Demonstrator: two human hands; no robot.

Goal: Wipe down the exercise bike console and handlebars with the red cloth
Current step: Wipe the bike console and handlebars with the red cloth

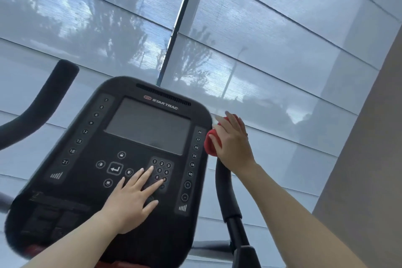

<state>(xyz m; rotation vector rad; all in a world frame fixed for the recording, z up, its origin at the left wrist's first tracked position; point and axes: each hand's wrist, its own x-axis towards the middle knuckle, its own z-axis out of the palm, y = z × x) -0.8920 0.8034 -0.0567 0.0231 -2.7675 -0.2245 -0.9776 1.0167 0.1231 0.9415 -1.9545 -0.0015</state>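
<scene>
The black bike console with a dark screen fills the lower middle of the head view. My left hand rests flat on its keypad, fingers straight and spread. To the right of the console, my right hand wraps the red cloth round the top end of the right handlebar. The cloth covers the bar's tip and shows red beside and above my fingers. The left handlebar curves up at the far left, with no hand on it.
Behind the bike hangs a translucent grey window blind split by a dark window frame. A plain wall stands close on the right. The bike's black stem and clamp sit below the right handlebar.
</scene>
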